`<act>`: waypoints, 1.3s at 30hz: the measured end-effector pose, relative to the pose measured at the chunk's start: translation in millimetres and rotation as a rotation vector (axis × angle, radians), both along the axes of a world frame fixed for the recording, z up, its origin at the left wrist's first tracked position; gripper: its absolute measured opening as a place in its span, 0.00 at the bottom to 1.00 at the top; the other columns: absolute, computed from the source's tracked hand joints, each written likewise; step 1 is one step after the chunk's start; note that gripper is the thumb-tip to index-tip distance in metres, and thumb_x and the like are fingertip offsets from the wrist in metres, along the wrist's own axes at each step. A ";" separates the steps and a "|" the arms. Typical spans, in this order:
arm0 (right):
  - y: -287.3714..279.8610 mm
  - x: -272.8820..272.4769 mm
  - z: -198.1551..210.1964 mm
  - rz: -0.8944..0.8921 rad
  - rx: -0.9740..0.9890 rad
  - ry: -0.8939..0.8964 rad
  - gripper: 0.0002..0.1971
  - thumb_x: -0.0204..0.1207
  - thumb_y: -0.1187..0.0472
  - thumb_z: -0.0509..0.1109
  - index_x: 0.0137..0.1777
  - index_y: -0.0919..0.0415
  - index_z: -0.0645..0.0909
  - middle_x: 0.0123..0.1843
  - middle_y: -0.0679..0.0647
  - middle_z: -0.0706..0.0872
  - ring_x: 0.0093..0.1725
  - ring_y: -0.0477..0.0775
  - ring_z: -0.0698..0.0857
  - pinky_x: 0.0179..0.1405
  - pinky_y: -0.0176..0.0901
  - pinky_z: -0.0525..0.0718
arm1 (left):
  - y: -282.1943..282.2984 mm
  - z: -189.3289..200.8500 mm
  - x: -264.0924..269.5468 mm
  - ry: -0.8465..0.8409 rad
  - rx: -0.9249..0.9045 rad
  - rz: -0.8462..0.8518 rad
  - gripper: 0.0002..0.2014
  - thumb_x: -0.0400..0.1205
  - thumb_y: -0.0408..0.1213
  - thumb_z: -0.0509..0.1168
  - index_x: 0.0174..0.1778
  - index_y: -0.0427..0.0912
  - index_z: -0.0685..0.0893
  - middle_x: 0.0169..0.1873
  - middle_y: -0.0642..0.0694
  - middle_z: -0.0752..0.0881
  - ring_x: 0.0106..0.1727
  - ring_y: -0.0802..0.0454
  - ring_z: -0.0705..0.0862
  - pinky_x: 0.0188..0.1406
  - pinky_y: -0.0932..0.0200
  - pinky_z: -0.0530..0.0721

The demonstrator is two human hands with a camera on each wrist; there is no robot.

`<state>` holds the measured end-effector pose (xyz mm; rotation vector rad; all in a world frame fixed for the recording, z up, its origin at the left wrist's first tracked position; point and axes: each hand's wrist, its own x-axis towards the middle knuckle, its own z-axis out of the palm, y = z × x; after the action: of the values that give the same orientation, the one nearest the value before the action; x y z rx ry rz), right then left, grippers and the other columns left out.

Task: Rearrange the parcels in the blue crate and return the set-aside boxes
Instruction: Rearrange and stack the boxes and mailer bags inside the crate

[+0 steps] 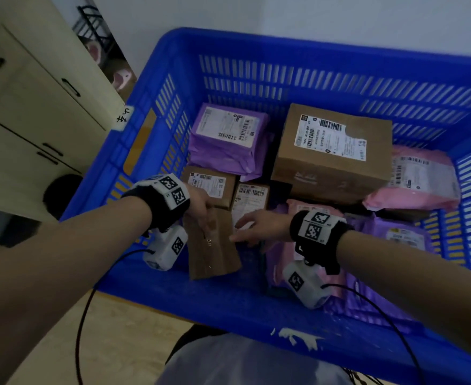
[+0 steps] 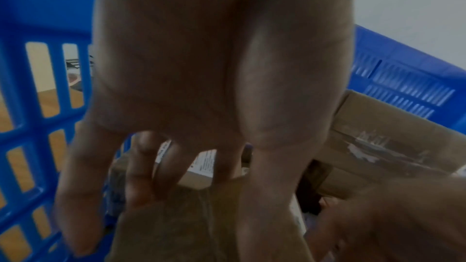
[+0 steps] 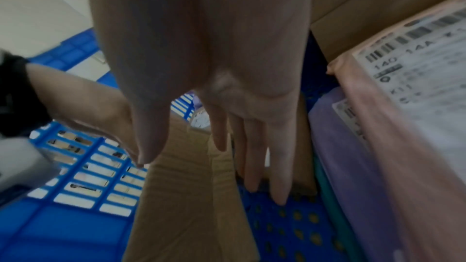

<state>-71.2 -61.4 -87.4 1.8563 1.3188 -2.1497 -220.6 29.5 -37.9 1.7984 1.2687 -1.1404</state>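
A plain brown cardboard box (image 1: 212, 245) stands tilted in the near-left corner of the blue crate (image 1: 256, 315). My left hand (image 1: 199, 207) holds its far end, fingers over the edge and thumb on the top face. In the left wrist view the hand (image 2: 227, 127) is spread over the box (image 2: 176, 230). My right hand (image 1: 252, 226) has straight fingers. In the right wrist view this hand (image 3: 214, 87) has its thumb over the box (image 3: 186, 196) and its fingers down the box's right side.
Other parcels fill the crate: a large brown box (image 1: 331, 151), a purple mailer (image 1: 228, 137), a pink mailer (image 1: 415, 176), two small labelled boxes (image 1: 209, 184), and purple bags (image 1: 395, 237) under my right arm. A cream cabinet (image 1: 34, 107) stands left of the crate.
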 end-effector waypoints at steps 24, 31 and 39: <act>32.7 46.3 61.3 -0.352 0.238 0.121 0.09 0.81 0.69 0.63 0.43 0.64 0.84 0.27 0.51 0.88 0.24 0.46 0.85 0.28 0.37 0.85 | 13.8 35.1 4.9 -0.320 0.094 -0.268 0.18 0.68 0.47 0.79 0.51 0.53 0.84 0.40 0.50 0.82 0.30 0.62 0.77 0.30 0.75 0.78; 13.7 50.4 58.7 -0.320 0.155 0.110 0.13 0.80 0.74 0.60 0.52 0.67 0.86 0.44 0.67 0.87 0.33 0.54 0.88 0.44 0.47 0.90 | -4.0 25.9 10.5 -0.582 -0.154 -0.001 0.44 0.67 0.39 0.79 0.78 0.51 0.64 0.73 0.57 0.71 0.74 0.54 0.73 0.73 0.46 0.76; 13.0 55.4 84.2 -0.460 0.214 0.159 0.12 0.82 0.68 0.61 0.64 0.68 0.78 0.50 0.62 0.85 0.46 0.59 0.84 0.48 0.44 0.85 | 8.7 40.3 5.0 -0.656 -0.110 0.194 0.43 0.52 0.54 0.83 0.64 0.55 0.78 0.66 0.53 0.81 0.69 0.53 0.79 0.68 0.41 0.80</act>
<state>-15.9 -48.4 -3.2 2.3071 1.2949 -2.5010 -215.5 38.2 2.5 1.7148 0.9328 -0.4369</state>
